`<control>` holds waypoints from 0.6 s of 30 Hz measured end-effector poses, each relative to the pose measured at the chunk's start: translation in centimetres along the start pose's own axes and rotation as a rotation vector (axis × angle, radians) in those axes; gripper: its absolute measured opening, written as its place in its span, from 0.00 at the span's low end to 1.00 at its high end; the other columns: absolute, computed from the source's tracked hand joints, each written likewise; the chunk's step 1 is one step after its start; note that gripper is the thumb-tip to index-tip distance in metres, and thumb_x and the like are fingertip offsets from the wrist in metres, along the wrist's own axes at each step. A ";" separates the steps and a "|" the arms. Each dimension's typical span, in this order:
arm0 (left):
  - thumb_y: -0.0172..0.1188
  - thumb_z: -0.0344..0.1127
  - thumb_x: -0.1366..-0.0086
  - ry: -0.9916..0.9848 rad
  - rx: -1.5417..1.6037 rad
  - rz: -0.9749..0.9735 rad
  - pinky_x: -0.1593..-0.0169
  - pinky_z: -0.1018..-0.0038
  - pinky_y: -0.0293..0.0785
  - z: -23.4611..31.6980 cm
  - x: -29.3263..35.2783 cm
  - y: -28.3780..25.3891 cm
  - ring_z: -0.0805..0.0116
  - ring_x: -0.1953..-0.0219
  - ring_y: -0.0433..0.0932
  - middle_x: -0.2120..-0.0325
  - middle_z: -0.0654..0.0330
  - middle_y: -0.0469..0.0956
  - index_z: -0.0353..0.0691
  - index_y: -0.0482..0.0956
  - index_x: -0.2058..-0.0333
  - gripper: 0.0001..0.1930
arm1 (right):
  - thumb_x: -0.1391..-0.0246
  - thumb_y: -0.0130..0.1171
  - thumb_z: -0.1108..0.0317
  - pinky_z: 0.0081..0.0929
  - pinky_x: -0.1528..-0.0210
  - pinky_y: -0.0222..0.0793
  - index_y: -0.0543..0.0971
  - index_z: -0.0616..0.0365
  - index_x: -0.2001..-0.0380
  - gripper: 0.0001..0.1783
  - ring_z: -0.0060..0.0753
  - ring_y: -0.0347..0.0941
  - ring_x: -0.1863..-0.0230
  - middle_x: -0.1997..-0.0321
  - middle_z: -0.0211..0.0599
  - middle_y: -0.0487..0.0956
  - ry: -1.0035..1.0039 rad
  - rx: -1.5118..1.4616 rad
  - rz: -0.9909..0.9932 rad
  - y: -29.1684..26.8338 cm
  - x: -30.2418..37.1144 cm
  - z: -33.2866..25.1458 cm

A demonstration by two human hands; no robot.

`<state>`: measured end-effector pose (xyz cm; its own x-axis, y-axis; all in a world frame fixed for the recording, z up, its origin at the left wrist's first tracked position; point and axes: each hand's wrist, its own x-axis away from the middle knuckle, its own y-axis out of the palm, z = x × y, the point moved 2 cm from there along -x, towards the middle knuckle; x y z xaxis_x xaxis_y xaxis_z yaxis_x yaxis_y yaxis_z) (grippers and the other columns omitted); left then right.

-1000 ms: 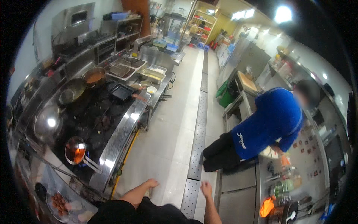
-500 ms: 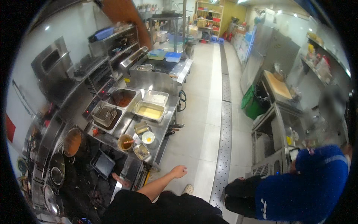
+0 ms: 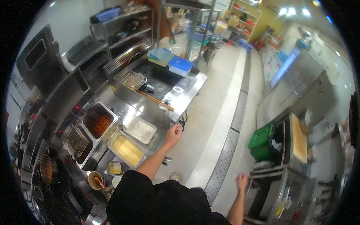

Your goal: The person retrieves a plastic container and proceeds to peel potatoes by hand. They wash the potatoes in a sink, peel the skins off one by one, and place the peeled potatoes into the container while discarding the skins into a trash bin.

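Note:
My left hand [image 3: 173, 135] hangs in the air beside the counter's right edge, its fingers curled in and nothing visible in them. It is nearest to a steel tray of white powder [image 3: 140, 129] and a tray of pale yellow batter [image 3: 128, 149]. My right hand [image 3: 242, 181] is out to the right over the floor, near a steel table frame. Its fingers look closed and slightly blurred, with nothing seen in them. Long wooden chopsticks [image 3: 154, 99] lie across the steel top ahead of my left hand.
A fryer tank with brownish oil [image 3: 98, 120] and a frying basket [image 3: 75, 140] are at the left. A blue-lidded box [image 3: 180, 66] stands on the far steel unit. A green bin [image 3: 261, 140] stands at the right, beside a cutting board [image 3: 299, 140]. A perforated drain strip [image 3: 221, 170] runs along the aisle.
The view has moved forward along the aisle and turned. My left hand has swung forward and its fingers have curled; my right hand has come into view. The person in blue is out of view.

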<state>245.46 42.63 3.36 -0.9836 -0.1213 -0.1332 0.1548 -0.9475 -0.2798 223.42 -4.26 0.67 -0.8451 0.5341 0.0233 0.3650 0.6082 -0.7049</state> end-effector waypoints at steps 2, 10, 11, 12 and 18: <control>0.57 0.37 0.41 -0.035 -0.011 0.113 0.64 0.67 0.73 1.3 -10.3 2.5 0.61 0.71 0.79 0.72 0.56 0.80 0.41 0.74 0.55 0.15 | 0.45 0.52 0.55 0.35 0.62 0.70 0.74 0.62 0.56 0.22 0.39 0.74 0.67 0.69 0.41 0.78 0.419 0.163 -0.288 3.2 3.9 11.9; 0.58 0.43 0.43 -0.084 -0.289 0.603 0.59 0.63 0.74 -3.0 -45.9 1.4 0.55 0.63 0.79 0.69 0.54 0.81 0.43 0.79 0.63 0.13 | 0.44 0.49 0.57 0.42 0.61 0.68 0.74 0.65 0.63 0.19 0.49 0.73 0.64 0.67 0.50 0.77 0.437 0.244 -0.707 15.8 -15.2 11.0; 0.57 0.44 0.42 -0.154 -0.331 0.674 0.57 0.63 0.74 -3.8 -48.8 -0.1 0.54 0.61 0.79 0.67 0.52 0.81 0.43 0.81 0.64 0.14 | 0.44 0.49 0.57 0.43 0.61 0.68 0.74 0.65 0.63 0.19 0.50 0.73 0.64 0.67 0.51 0.77 0.404 0.240 -0.716 16.5 -20.1 10.1; 0.55 0.46 0.42 -0.287 -0.409 0.695 0.54 0.62 0.73 -4.6 -50.6 -0.8 0.52 0.59 0.79 0.65 0.51 0.80 0.43 0.81 0.63 0.15 | 0.44 0.48 0.57 0.44 0.60 0.68 0.74 0.65 0.64 0.19 0.51 0.73 0.64 0.66 0.52 0.77 0.393 0.261 -0.712 15.6 -25.4 9.8; 0.51 0.50 0.41 -0.647 -0.595 0.850 0.49 0.58 0.71 -8.6 -59.4 -3.1 0.46 0.54 0.76 0.63 0.42 0.79 0.32 0.80 0.63 0.23 | 0.42 0.46 0.59 0.49 0.60 0.67 0.74 0.67 0.69 0.19 0.58 0.72 0.62 0.65 0.59 0.76 0.186 0.398 -0.435 8.5 -66.9 6.5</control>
<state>304.19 55.30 3.91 -0.3871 -0.9213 -0.0356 0.6218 -0.2323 -0.7479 280.55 -38.59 -11.48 -0.7886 0.4010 0.4661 -0.2021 0.5468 -0.8125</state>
